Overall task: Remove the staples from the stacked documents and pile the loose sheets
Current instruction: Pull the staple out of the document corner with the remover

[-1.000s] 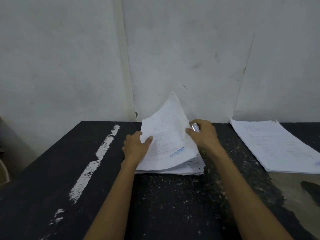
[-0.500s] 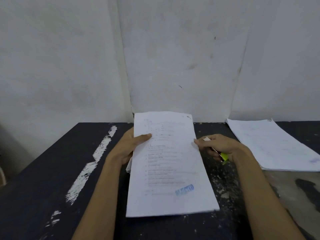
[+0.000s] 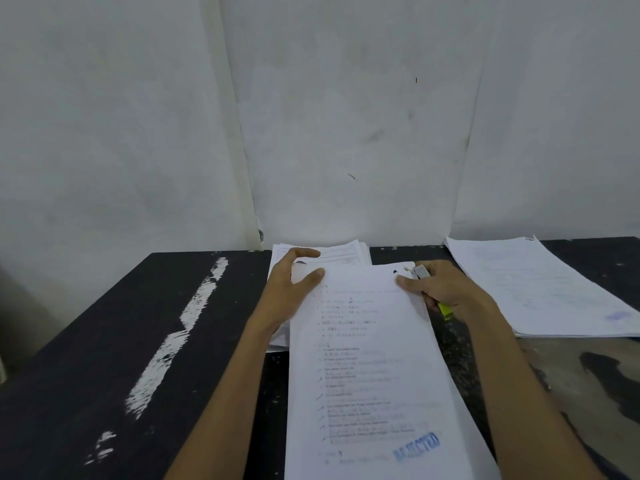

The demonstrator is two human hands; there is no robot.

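Work is judged midway: one document (image 3: 367,358) is pinched by fingers (image 3: 311,276) of the left hand (image 3: 287,296), a staple remover (image 3: 444,308) is gripped by the right hand (image 3: 446,289); a stack (image 3: 343,253) awaits upper centre, a loose pile (image 3: 540,289) right.

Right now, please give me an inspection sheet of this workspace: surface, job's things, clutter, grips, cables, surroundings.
Surface: black table with white paint streaks and pale specks.
Job's things: document stamped REJECTED, nearest the camera; stack behind it; pile at the right.
Clutter: nothing seen.
Grips: left hand holds the document's top left corner; right hand holds a yellow-handled tool, a finger touching the document's top right edge.
Cables: nothing seen.
Surroundings: white wall.
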